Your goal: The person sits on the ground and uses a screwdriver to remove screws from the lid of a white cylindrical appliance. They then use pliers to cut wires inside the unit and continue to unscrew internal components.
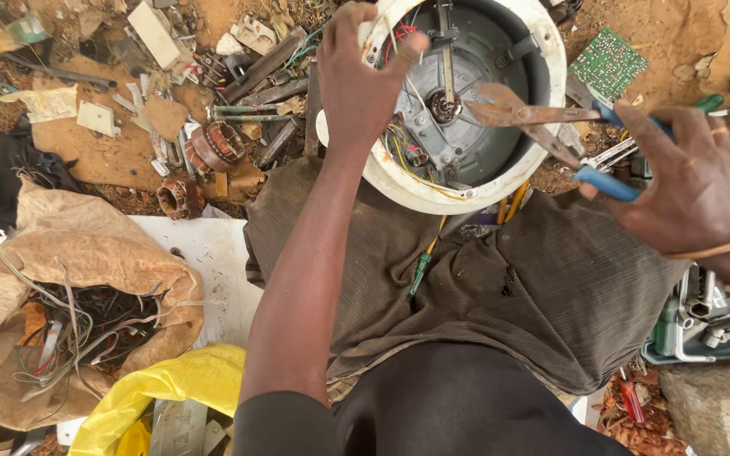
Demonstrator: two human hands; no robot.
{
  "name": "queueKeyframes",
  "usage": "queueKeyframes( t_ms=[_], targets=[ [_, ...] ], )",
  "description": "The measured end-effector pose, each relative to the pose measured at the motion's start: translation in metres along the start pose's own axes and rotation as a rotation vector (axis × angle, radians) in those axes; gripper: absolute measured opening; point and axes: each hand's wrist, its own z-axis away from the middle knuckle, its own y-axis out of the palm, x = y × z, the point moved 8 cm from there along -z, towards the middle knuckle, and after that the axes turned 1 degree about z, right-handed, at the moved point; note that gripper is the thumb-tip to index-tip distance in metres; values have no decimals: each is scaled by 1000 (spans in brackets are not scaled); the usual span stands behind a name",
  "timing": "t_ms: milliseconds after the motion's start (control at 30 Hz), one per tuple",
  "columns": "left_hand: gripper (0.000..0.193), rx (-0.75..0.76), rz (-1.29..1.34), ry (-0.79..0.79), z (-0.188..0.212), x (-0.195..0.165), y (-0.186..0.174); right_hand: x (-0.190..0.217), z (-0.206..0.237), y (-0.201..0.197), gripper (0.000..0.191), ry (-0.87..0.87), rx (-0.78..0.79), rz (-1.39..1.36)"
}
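A round white appliance shell (pixel 542 135) rests upside down on my lap, its grey metal inside and loose coloured wires (pixel 403 139) showing. My left hand (pixel 356 80) grips the shell's left rim. My right hand (pixel 690 181) holds rusty pliers (pixel 534 118) by their blue handles, jaws spread and pointing left over the shell's open middle. A yellow cable (pixel 513 203) and a green-tipped lead (pixel 420 270) hang from the shell's lower edge onto my dark cloth.
A burlap sack (pixel 103 262) full of wires and a yellow bag (pixel 179 384) lie at left. Motor windings (pixel 213 148), scrap parts and a green circuit board (pixel 608 63) litter the dirt. A tray of tools (pixel 703 325) and a stone (pixel 720 405) sit at right.
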Motion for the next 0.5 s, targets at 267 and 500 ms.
queueKeyframes(
  t_ms=[267, 500],
  targets=[
    [100, 368, -311, -119, -9, 19, 27, 18, 55, 31, 100, 168, -219, -387],
    [114, 542, -303, -33, -9, 42, 27, 20, 77, 46, 95, 211, -200, -252]
  ],
)
